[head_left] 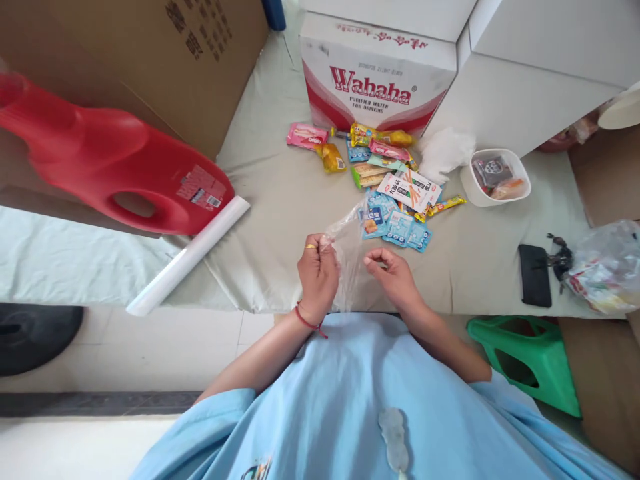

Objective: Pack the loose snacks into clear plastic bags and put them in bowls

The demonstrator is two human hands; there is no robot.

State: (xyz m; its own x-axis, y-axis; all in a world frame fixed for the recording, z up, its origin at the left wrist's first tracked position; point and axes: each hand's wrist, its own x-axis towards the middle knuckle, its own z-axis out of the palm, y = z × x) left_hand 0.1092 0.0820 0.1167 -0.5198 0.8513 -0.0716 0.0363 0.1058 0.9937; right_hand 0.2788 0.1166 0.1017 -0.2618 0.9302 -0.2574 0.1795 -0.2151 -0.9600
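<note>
A thin clear plastic bag (349,250) hangs in front of my shirt at the table's front edge. My left hand (320,270) is closed on its left side, thumb against the fingers. Just right of the bag, my right hand (395,277) has its fingers curled, with thumb and forefinger brought close together; whether bag film lies between them cannot be made out. Beyond the hands lie snack packets: several blue sachets (399,227), a white packet with stick snacks (410,189), pink packets (307,135) and yellow ones (331,158).
A white roll (189,257) and a large red jug (115,167) are at left, by a cardboard box (150,67). A Wahaha carton (377,80) stands behind the snacks. Rightward are a white tub (496,197), phone (535,275), keys (561,257), filled plastic bag (607,267) and green stool (530,360).
</note>
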